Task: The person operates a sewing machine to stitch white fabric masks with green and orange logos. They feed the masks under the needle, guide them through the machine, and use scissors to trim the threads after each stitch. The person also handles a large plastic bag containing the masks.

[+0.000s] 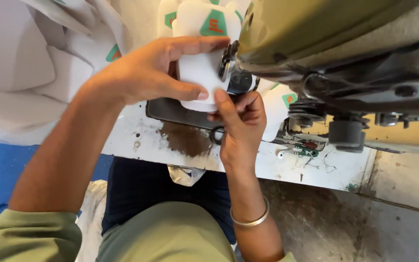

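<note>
- L hand [146, 73] spans white fabric piece [197, 80], thumb + fingers pinching its edges, holding it flat at the sewing machine head [316, 34].
- R hand [238, 121] below, fingers pressed on piece's lower edge, steadying it by the presser area.
- More white pieces w/ green patches [204, 19] trail behind; worn white surface [287, 167] underneath.

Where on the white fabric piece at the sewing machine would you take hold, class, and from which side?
Grip the white fabric piece at its near, lower edge and left side, coming from the operator's side. Its right edge sits against the sewing machine head, leaving no room there. The left hand already pinches the left side and the right hand the bottom edge.
</note>
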